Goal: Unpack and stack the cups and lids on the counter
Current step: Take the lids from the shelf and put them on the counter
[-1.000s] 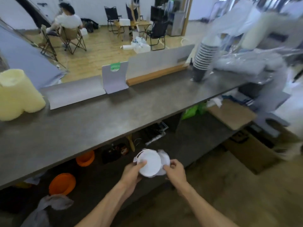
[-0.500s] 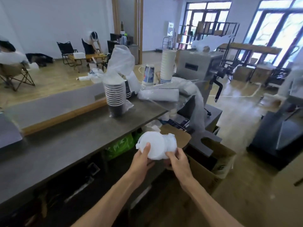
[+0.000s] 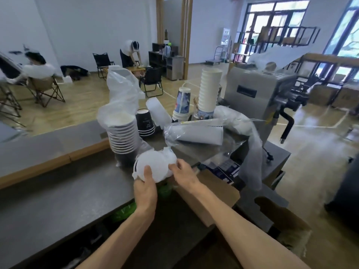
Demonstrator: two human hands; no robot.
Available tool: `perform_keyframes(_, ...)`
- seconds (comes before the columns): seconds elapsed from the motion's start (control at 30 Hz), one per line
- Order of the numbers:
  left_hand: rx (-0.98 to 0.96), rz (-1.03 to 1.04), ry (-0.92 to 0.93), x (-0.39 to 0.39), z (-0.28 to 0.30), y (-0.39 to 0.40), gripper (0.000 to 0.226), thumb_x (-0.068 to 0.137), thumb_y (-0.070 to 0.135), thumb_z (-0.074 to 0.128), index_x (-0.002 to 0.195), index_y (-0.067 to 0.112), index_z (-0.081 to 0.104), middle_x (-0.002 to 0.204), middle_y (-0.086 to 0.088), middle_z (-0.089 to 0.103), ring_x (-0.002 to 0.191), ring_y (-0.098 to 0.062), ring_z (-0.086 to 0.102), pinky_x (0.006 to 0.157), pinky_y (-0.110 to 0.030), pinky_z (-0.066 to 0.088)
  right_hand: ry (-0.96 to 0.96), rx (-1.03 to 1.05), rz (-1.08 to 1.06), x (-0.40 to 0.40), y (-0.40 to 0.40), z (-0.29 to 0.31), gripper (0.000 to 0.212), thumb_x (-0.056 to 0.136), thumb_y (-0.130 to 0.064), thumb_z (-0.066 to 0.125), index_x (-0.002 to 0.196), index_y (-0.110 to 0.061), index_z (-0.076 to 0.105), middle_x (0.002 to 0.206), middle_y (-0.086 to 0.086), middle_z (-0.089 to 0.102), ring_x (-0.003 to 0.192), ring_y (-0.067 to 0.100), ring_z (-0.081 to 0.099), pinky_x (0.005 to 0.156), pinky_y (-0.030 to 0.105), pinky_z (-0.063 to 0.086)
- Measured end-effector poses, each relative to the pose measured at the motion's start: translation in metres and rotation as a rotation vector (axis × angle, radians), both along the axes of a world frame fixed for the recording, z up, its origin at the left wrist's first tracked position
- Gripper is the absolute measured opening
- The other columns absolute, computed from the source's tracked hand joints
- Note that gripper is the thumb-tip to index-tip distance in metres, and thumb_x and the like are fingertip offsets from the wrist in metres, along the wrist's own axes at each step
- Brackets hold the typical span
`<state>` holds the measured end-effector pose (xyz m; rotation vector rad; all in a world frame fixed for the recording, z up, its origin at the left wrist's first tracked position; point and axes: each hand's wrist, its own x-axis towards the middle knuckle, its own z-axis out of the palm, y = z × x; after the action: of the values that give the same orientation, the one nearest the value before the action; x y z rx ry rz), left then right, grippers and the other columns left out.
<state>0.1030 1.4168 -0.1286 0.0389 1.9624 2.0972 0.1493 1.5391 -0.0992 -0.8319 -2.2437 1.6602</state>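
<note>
Gripped between both hands: a white bundle of plastic lids in a thin clear wrapper, held over the near edge of the grey stone counter. Left hand at 6 o'clock of the bundle, thumb pressed on its face, fingers curled beneath. Right hand at 3 o'clock, fingertips pinching the wrapper's side. Just beyond, at 11 o'clock, a stack of white-rimmed dark paper cups in loose clear plastic. At 1 o'clock, a sleeve of white cups lying on its side in plastic. Farther back at 1 o'clock, a tall upright stack of white paper cups. Under the right forearm, a brown cardboard box.
</note>
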Motion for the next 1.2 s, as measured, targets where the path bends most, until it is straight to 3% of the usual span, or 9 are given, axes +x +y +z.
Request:
perform_keyframes(0.17,-0.188,-0.103,0.168,-0.027,-0.005,0.015,0.058,0.094,0.053,0.059,0.144,0.025,0.050,0.134,0.004,0.061,0.120,-0.018,0.059,0.103,-0.044,0.051,0.084,0.066,0.019,-0.040,0.039,-0.017,0.046,0.106,-0.032,0.044,0.151,-0.025,0.041,0.136,0.001,0.058,0.125,0.020,0.056,0.103,0.048,0.052)
perform_keyframes(0.33,-0.442,-0.156,0.313,-0.052,-0.007,0.035,0.054,0.082,0.055,0.066,0.131,0.033,0.056,0.125,0.005,0.061,0.111,-0.015,0.062,0.092,-0.043,0.058,0.175,-0.027,-0.046,-0.064,0.063,-0.011,0.045,0.107,-0.037,0.041,0.152,-0.029,0.040,0.136,0.002,0.057,0.109,0.011,0.061,0.074,0.020,0.053)
perform_keyframes(0.53,-0.491,-0.088,0.326,-0.068,-0.004,0.065,0.047,0.090,0.029,0.070,0.134,0.020,0.055,0.129,-0.001,0.064,0.119,-0.019,0.062,0.100,-0.044,0.053,0.124,0.000,0.043,-0.100,0.083,0.016,0.047,0.107,-0.022,0.041,0.154,-0.020,0.037,0.134,-0.003,0.045,0.124,0.017,0.045,0.103,0.032,0.037)
perform_keyframes(0.7,-0.423,-0.040,0.241,-0.064,0.002,0.068,0.050,0.089,0.022,0.071,0.135,0.016,0.052,0.131,-0.004,0.063,0.117,-0.019,0.061,0.102,-0.039,0.050,0.079,-0.046,0.039,-0.113,0.097,0.010,0.041,0.107,-0.032,0.043,0.146,-0.020,0.047,0.139,0.003,0.053,0.130,0.023,0.048,0.115,0.043,0.037)
perform_keyframes(0.8,-0.431,0.026,0.217,-0.053,-0.004,0.064,0.071,0.080,0.031,0.077,0.141,0.021,0.042,0.134,-0.006,0.058,0.118,-0.026,0.060,0.102,-0.049,0.051,0.160,-0.108,-0.123,-0.104,0.095,0.002,0.029,0.105,-0.035,0.046,0.118,-0.017,0.065,0.115,0.002,0.066,0.112,0.024,0.061,0.100,0.043,0.049)
perform_keyframes(0.9,-0.457,0.035,0.236,-0.040,-0.004,0.063,0.081,0.081,0.026,0.078,0.149,0.020,0.035,0.144,-0.007,0.047,0.127,-0.027,0.052,0.107,-0.050,0.047,0.287,-0.097,-0.221,-0.080,0.084,-0.001,0.028,0.103,-0.028,0.047,0.114,-0.015,0.068,0.112,0.004,0.069,0.110,0.025,0.063,0.093,0.038,0.051)
perform_keyframes(0.97,-0.468,0.040,0.246,-0.033,-0.003,0.065,0.082,0.083,0.023,0.078,0.151,0.019,0.033,0.147,-0.007,0.044,0.130,-0.026,0.050,0.109,-0.049,0.046,0.282,-0.039,-0.156,-0.060,0.075,-0.006,0.035,0.102,-0.036,0.049,0.124,-0.013,0.064,0.120,0.002,0.064,0.113,0.022,0.060,0.087,0.032,0.049)
perform_keyframes(1.03,-0.474,0.048,0.246,-0.026,-0.003,0.065,0.082,0.084,0.020,0.077,0.153,0.019,0.031,0.149,-0.007,0.042,0.133,-0.026,0.048,0.111,-0.047,0.044,0.245,0.066,-0.062,-0.046,0.071,-0.018,0.054,0.096,-0.051,0.054,0.137,-0.015,0.055,0.133,0.003,0.057,0.121,0.022,0.055,0.098,0.038,0.050)
perform_keyframes(1.2,-0.530,0.041,0.214,-0.007,0.003,0.062,0.081,0.090,0.016,0.071,0.156,0.012,0.024,0.153,-0.013,0.034,0.137,-0.028,0.043,0.113,-0.040,0.039,0.032,0.246,0.065,-0.037,0.070,-0.036,0.081,0.097,-0.028,0.064,0.161,-0.014,0.018,0.163,0.009,0.022,0.147,0.028,0.031,0.119,0.043,0.032)
